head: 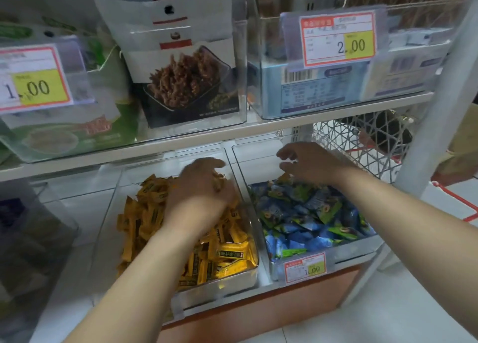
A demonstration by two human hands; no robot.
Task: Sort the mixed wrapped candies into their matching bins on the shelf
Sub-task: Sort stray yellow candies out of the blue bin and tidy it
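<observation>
So, right hand point(307, 161): your fingers are apart, loosely curled, holding nothing, over the blue bin's point(349, 255) far end.
Stray wrapper point(284, 177): 1 yellowish piece just below those fingertips, nearer this hand; long axis too blurred to tell.
Left hand point(199, 187): curled down into the yellow candies point(232, 252) in the left bin point(219, 291); grip unclear.

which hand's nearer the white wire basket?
Right. The right hand hovers over the blue candies, just left of the wire basket; the left hand lies farther left, on the yellow candies.
</observation>
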